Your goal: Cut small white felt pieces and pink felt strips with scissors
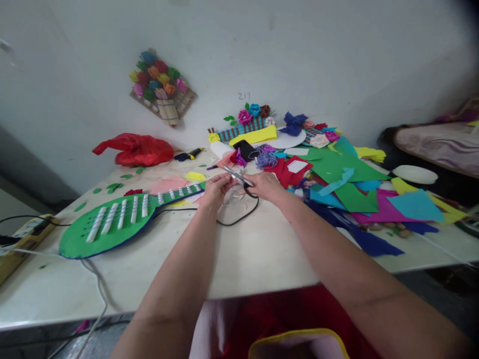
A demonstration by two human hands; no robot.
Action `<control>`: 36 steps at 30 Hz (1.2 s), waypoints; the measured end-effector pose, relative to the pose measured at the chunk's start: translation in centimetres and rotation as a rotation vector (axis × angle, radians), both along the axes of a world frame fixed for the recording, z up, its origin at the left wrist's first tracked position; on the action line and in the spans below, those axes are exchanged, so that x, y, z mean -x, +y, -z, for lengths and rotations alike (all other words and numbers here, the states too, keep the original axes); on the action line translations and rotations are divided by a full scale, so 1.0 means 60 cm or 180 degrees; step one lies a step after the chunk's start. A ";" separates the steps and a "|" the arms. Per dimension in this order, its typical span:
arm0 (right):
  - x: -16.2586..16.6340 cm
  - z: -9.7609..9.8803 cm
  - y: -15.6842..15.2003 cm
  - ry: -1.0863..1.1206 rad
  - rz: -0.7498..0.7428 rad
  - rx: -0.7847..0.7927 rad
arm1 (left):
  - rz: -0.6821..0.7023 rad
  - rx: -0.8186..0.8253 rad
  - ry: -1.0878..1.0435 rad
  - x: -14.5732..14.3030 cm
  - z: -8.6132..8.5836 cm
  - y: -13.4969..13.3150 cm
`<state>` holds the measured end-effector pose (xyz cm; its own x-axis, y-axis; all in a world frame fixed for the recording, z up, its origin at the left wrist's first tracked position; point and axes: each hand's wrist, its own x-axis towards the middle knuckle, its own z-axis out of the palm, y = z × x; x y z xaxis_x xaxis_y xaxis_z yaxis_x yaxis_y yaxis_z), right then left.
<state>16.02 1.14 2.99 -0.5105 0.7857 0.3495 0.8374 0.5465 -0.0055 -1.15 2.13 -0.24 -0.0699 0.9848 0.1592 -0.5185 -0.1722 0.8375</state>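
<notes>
My right hand (264, 186) is closed around the handles of a pair of scissors (239, 176), whose blades point up and left over the table's middle. My left hand (217, 188) is closed in a pinch beside the blades, on something small and whitish that I cannot make out. Beneath the hands, thin white strands (239, 205) lie on the table next to a looped black cable (243, 219). To the left is a green paper lute-like instrument (127, 215) with white rolled strips across it; its neck ends close to my left hand.
Coloured paper sheets (348, 169) pile up on the right, near a white bowl (415, 174). Behind the hands are a phone (245, 148) and tangled purple yarn (266, 159). A red plastic bag (138, 149) lies back left; a power strip (22, 239) sits at the left edge.
</notes>
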 end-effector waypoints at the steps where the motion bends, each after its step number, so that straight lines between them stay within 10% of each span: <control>1: 0.000 -0.001 0.000 -0.0012 0.0006 0.0010 | -0.0004 0.0002 0.0004 0.000 0.001 0.001; 36: 0.007 0.009 0.007 0.0628 0.0198 0.0142 | 0.0079 0.0090 0.0068 0.002 0.004 0.000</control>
<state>15.58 1.53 2.43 -0.3856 0.8304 0.4021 0.8498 0.4894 -0.1956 -1.24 2.13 -0.50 -0.0422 0.9903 0.1324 -0.5042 -0.1355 0.8529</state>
